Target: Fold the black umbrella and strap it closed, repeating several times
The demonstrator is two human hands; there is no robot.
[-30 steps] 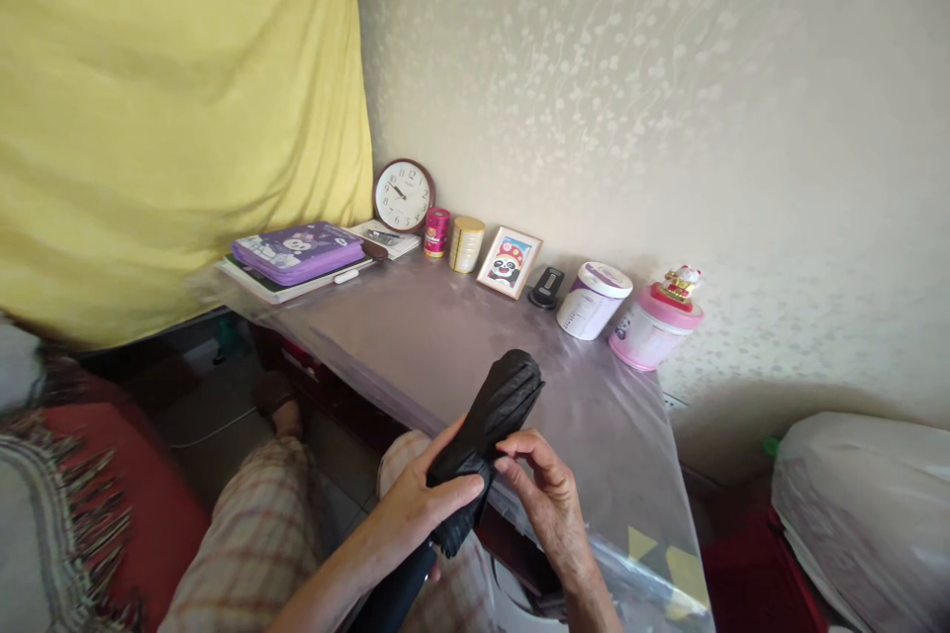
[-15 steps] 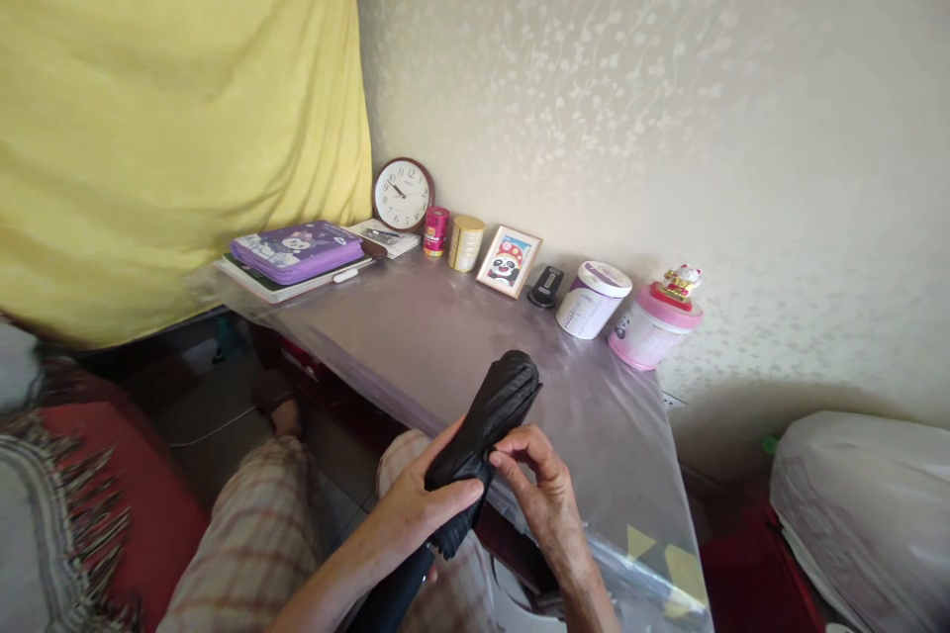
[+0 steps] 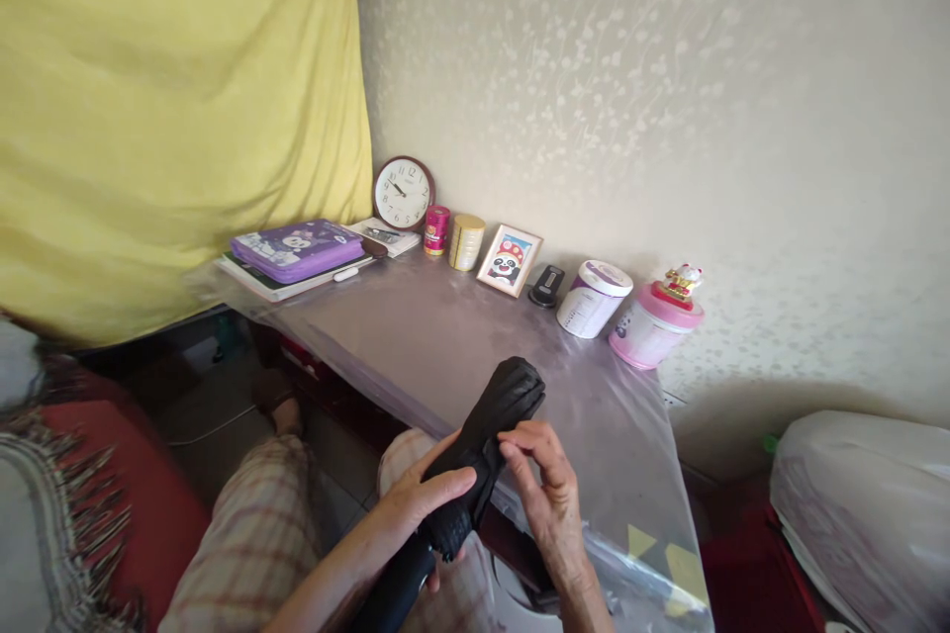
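Observation:
A folded black umbrella is held at a slant above my lap, over the near edge of the table. Its dark handle points down toward me, and the bundled canopy points away. My left hand is wrapped around the lower canopy, thumb lying across the top. On the canopy's right side, my right hand pinches the edge of the black fabric between thumb and index finger. The far end of the canopy sticks out beyond both hands. The left fingers are mostly hidden under the umbrella.
Along the wall on the table stand a clock, a pink can, a yellow tin, a panda picture frame, a black stapler-like object and two tubs. A purple case lies at left.
The umbrella has tilted and turned slightly in my left hand. My right hand has drawn a little to the right, pulling the pinched fabric away from the canopy.

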